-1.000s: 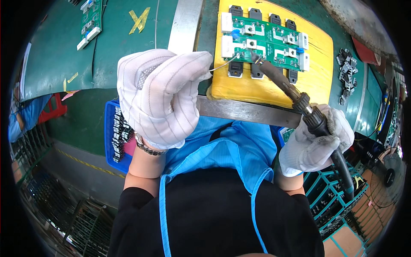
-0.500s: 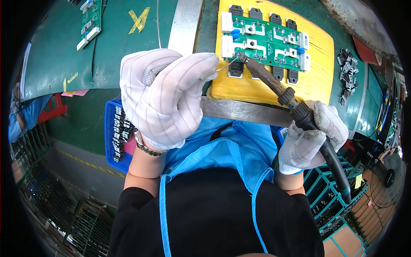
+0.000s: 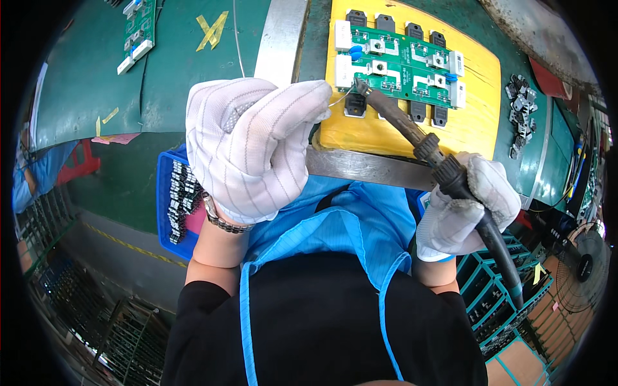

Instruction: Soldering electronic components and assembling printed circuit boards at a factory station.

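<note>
A green circuit board (image 3: 405, 76) lies on a yellow block (image 3: 473, 128), with white rectangular parts at its ends and black flat components (image 3: 356, 105) sticking out along both long edges. My right hand (image 3: 473, 209), in a white glove, is closed around the handle of a soldering iron (image 3: 402, 119). The iron's tip meets the near left edge of the board. Just left of the block, my gloved left hand (image 3: 257, 145) pinches a thin solder wire (image 3: 340, 98), whose end reaches the iron's tip. The wire's other length runs up behind the hand.
Below the left of the bench, a blue bin (image 3: 168, 212) holds many small black parts. Another circuit board (image 3: 138, 38) lies at the far left. Loose black components (image 3: 521, 116) are piled right of the block. A metal strip (image 3: 373, 168) edges the bench; a fan (image 3: 582, 267) stands lower right.
The iron's tip and the solder wire's end have shifted very slightly left along the board's near edge. My left hand has moved slightly right; the board stays in place.
</note>
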{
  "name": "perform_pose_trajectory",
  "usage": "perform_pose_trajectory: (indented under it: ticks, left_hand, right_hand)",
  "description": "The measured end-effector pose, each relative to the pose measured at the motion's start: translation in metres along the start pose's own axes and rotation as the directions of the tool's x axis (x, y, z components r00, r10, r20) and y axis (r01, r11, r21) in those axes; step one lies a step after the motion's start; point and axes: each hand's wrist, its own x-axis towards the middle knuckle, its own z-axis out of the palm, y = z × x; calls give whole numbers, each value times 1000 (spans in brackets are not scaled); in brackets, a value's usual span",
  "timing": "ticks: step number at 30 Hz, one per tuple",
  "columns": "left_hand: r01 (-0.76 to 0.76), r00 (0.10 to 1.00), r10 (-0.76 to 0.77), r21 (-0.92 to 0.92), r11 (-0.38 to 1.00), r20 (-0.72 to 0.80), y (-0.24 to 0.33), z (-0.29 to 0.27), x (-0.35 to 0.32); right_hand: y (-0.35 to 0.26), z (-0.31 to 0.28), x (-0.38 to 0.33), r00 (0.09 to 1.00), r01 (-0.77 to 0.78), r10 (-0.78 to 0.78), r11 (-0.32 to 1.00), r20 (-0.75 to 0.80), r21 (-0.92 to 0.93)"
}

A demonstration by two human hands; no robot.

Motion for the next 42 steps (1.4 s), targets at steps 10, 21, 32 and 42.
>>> perform_pose_trajectory:
  ticks: [10,21,32,42]
  left_hand:
    - [10,999,-12,29,1000,39,2,-1,1]
    - [163,967,-194,-187,969,-164,3,7,-5]
    - [21,1000,-21,-4,1000,-23,2,-1,3]
    - [10,999,-10,-13,1000,-30,0,2,2]
  right_hand:
    - [2,-3,2,996,39,-36,999,82,-30]
    - [-4,4,2,998,-14,19,996,61,-85]
    - [9,-10,-1,942,-177,147,981,-302,-73]
    - [15,-8,-2,952,-103,84,993,-295,-49]
